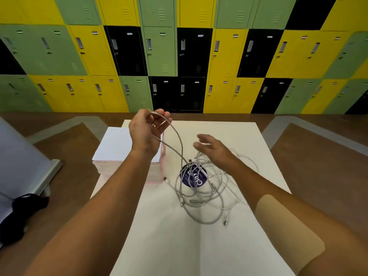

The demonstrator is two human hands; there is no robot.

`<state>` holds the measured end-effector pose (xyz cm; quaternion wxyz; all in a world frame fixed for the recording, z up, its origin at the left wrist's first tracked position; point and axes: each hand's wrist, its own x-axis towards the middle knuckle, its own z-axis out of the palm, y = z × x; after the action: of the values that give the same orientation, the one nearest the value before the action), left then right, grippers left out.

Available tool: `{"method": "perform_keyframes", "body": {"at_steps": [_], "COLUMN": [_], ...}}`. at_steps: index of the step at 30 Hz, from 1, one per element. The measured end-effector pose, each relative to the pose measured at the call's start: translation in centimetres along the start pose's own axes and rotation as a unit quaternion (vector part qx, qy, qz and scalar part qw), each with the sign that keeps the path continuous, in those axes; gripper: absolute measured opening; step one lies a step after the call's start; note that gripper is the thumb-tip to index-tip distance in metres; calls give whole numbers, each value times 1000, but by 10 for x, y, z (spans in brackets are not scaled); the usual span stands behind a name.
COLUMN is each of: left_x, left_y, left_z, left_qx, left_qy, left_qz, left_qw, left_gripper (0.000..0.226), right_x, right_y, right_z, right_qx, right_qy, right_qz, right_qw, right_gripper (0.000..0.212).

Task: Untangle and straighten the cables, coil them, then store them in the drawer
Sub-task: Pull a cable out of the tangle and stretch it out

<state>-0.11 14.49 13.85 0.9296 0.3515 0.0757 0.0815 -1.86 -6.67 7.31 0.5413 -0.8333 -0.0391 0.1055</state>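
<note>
1. Nearest, on the white tabletop [159,246]: a loose tangle of white cables [208,198], heaped over a round purple label [192,179], with several plugs [225,222] poking out along the near edge.
2. Just beyond the heap and apparently hovering above its far-right side: right hand [213,149], fingers spread and relaxed, gripping nothing.
3. Farther off and to the left: left hand [144,132], raised, fingers curled round one lifted strand [180,145] running down into the heap.
4. Step in hand, by judgement: freeing that single cable from the rest.
   - Hold the lifted strand lightly taut and steady the heap with the open hand.
   - Trace the strand to its first crossing, then feed the plug back through.
   - Avoid hard tugging, which risks tightening the loops and dragging the whole heap along.
5. Far left of the tabletop: a white-topped box [115,143] with pinkish sides, possibly the drawer unit. Front not shown and contents hidden, with no cable stored there as far as visible.
6. Farthest: a wall of green, yellow and black lockers [225,56], every door closed, insides unseen.
</note>
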Motion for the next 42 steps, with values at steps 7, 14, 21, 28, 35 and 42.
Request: {"method": "perform_keyframes", "body": {"at_steps": [7, 14, 21, 28, 35, 42], "left_x": [-1, -52, -122, -136, -124, -122], "left_y": [18, 5, -55, -62, -58, -56], "left_z": [-42, -107, -177, -234, -255, -252], "left_qx": [-97, 223, 433, 567, 670, 661], "left_qy": [99, -5, -135, -125, -147, -169], "left_qz": [-7, -59, -185, -156, -175, -170], "left_qw": [990, 973, 872, 799, 707, 711], "left_gripper": [32, 44, 33, 22, 15, 17], "right_x": [-8, -11, -10, -22, -44, -61], "right_y": [-14, -32, -24, 32, 94, 78], "right_z": [88, 93, 113, 107, 113, 152], "right_qx": [-4, 211, 272, 261, 22, -273], "right_qy": [-158, -80, 38, 121, 180, 8], "right_qz": [12, 97, 128, 232, 365, -2], "right_qw": [987, 969, 953, 929, 913, 962], "right_gripper": [26, 32, 32, 14, 61, 26]}}
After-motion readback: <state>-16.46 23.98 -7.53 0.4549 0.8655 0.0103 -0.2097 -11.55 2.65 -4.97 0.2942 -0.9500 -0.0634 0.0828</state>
